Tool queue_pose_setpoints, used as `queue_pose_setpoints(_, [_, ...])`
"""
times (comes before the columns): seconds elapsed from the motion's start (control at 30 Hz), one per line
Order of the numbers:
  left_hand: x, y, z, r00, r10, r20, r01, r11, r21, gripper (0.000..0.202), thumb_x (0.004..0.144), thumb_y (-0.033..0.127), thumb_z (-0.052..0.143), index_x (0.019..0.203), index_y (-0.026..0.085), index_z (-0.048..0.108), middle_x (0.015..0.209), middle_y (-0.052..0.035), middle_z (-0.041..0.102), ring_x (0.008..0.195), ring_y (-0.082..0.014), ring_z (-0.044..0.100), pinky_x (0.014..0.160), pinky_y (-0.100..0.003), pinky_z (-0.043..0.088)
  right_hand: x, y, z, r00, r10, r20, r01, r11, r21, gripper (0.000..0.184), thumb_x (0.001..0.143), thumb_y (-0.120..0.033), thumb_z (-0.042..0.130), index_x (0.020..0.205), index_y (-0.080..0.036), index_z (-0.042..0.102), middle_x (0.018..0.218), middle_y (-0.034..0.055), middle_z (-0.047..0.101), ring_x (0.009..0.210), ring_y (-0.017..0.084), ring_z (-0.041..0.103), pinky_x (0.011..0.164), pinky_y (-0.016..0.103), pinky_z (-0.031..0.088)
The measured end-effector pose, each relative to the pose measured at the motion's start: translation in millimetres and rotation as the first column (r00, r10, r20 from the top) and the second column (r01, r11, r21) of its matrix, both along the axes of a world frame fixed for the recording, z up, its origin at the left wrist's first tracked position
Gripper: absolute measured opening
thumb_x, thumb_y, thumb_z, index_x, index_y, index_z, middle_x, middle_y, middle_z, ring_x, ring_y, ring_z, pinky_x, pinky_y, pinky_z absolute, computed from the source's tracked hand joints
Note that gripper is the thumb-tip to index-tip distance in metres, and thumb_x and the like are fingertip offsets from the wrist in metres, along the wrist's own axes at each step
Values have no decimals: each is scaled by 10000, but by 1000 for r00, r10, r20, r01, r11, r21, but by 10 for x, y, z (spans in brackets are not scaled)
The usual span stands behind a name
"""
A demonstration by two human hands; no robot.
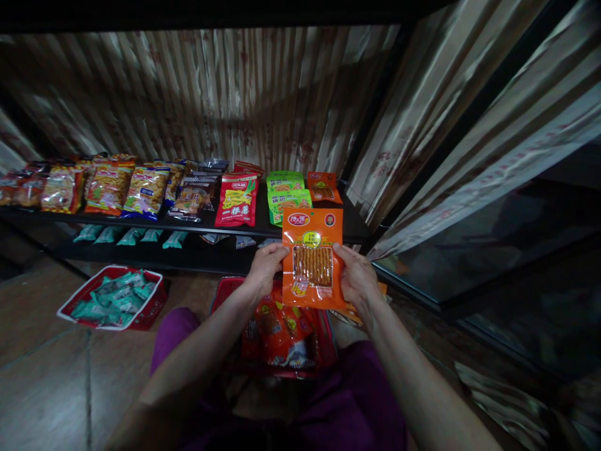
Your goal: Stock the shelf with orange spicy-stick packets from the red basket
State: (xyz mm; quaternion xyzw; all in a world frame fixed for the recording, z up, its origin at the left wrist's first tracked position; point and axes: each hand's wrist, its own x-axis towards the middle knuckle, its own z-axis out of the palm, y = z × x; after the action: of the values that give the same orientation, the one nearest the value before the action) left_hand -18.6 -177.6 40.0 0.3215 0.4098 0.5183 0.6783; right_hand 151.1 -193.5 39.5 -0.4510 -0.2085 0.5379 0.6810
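Note:
An orange snack bag (312, 222) with a clear window showing brown sticks is held upright in front of the shelf. My left hand (266, 266) pinches its left edge, and my right hand (357, 272) grips the right edge; both are closed on it. Below the bag, a red basket (228, 285) between my knees contains several more orange bags (272, 329). Behind it on the shelf stand another orange bag (323, 186), two green bags (286, 181) and a red bag (238, 199).
The black shelf (347, 222) carries a row of snack bags, including yellow-and-blue ones (145, 191), towards the left. Teal packets (131, 236) lie on the lower tier. A red basket with a white rim (157, 274) sits on the floor at left. Striped curtains (235, 94) hang behind.

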Motion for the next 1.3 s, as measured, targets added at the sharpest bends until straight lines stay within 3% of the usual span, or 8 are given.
queue_pose_setpoints(0.17, [1,-30,34,1000,26,-11,-26,1000,4,74,606,185,659,626,131,612,587,10,608,510,-75,531,545,-202,423,-20,-14,53,998,51,26,-50,999,-21,218,513,-234,802,666,-180,657,609,1,692,511,157,623,570,297,544])
queue_pose_setpoints(0.33, [-10,-18,76,997,70,18,-69,998,-12,95,604,199,663,627,141,591,532,29,570,462,-75,499,498,-198,394,-46,-131,112,979,157,132,-156,988,-17,246,536,-293,804,720,-178,687,688,22,720,519,143,625,531,256,525])
queue_pose_setpoints(0.5, [-40,83,115,987,154,47,-156,987,26,55,623,157,641,634,142,590,571,24,597,493,-73,520,543,-200,423,-77,-300,122,947,271,175,-263,963,-64,303,509,-289,814,776,-185,716,745,30,732,612,166,662,593,262,541])
queue_pose_setpoints(0.6, [-57,115,134,993,91,69,-94,994,51,99,613,113,634,708,140,627,642,9,637,542,-81,559,584,-206,448,-85,-328,89,967,211,146,-204,977,-59,293,481,-268,821,742,-185,715,740,30,733,619,164,662,592,256,543])
queue_pose_setpoints(0.73, [-68,56,98,987,-125,103,119,991,56,206,597,76,645,796,131,645,725,-25,674,613,-110,611,629,-231,482,-68,-292,52,987,130,90,-127,991,-35,267,493,-231,814,735,-190,707,763,27,735,643,160,668,606,254,551])
queue_pose_setpoints(0.83, [-79,-14,31,975,-199,102,198,980,23,264,586,40,646,838,119,647,753,-44,688,644,-121,633,672,-243,501,-41,-257,32,989,123,83,-123,992,-9,242,530,-215,800,750,-185,704,795,32,736,683,161,676,642,250,556])
queue_pose_setpoints(1.07, [-113,-73,-26,966,-252,60,252,968,1,420,557,1,627,953,143,635,813,-51,703,660,-136,653,651,-236,508,5,-195,-24,990,123,67,-122,992,-26,228,546,-176,775,761,-183,699,781,29,735,654,158,673,625,254,558])
queue_pose_setpoints(1.3, [-65,-68,-48,989,-106,105,103,994,39,436,549,18,598,960,160,621,765,-20,699,629,-142,651,643,-255,513,-13,-276,27,960,261,101,-259,965,-34,392,564,-179,788,938,-238,685,889,-1,729,773,145,677,704,251,554])
